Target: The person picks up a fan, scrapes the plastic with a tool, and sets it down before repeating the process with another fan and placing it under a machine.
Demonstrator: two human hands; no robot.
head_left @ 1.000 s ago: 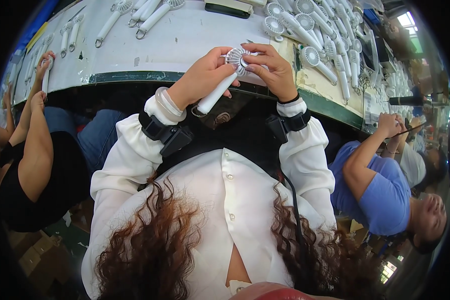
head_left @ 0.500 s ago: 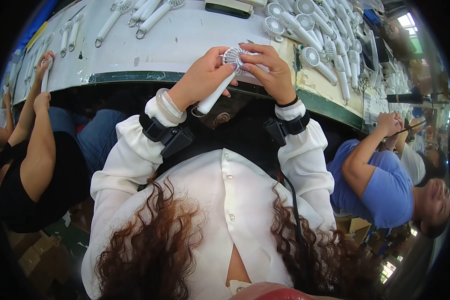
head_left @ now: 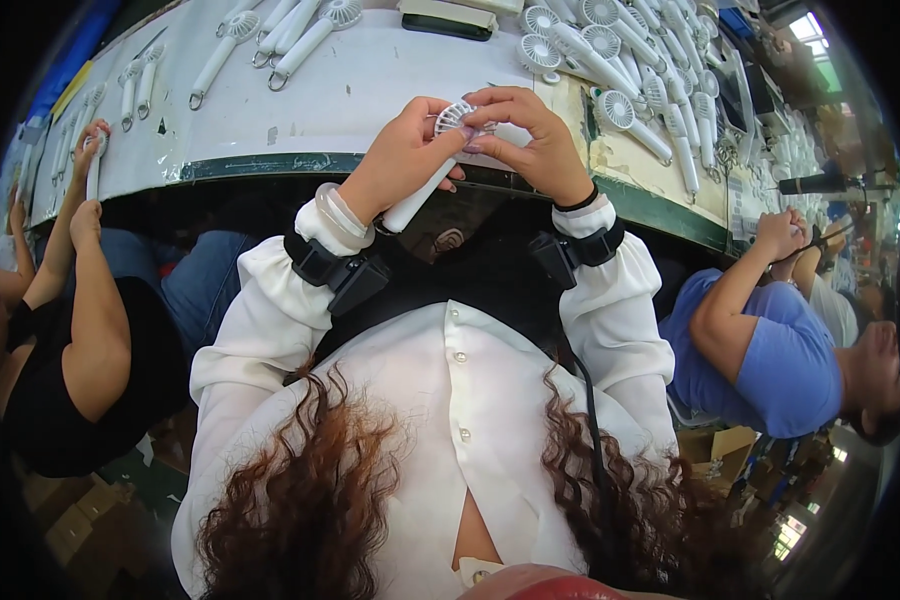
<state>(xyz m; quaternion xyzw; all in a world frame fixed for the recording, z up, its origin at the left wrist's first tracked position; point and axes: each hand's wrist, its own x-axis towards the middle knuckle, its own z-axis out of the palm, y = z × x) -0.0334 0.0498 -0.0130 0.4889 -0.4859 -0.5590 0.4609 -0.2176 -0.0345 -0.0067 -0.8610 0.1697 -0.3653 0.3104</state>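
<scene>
Just over the table's near edge I hold a white handheld fan (head_left: 422, 200) with a round slatted head and a slim handle. My left hand (head_left: 400, 155) is closed around the upper handle and the side of the head, so the handle slants down to the left. Fingers and thumb of my right hand (head_left: 530, 135) pinch the right side of the fan head, covering much of its face. Whatever lies beneath those fingertips is hidden.
Several white fans (head_left: 310, 45) lie on the white table (head_left: 240, 120), and a large pile of fans (head_left: 660, 90) covers its right side. A dark-green case (head_left: 447, 22) sits at the back. Co-workers sit on both sides, one in a blue shirt (head_left: 770, 350).
My right hand has shifted slightly left over the fan head, its fingers curling more onto the face. The fan stays in both hands.
</scene>
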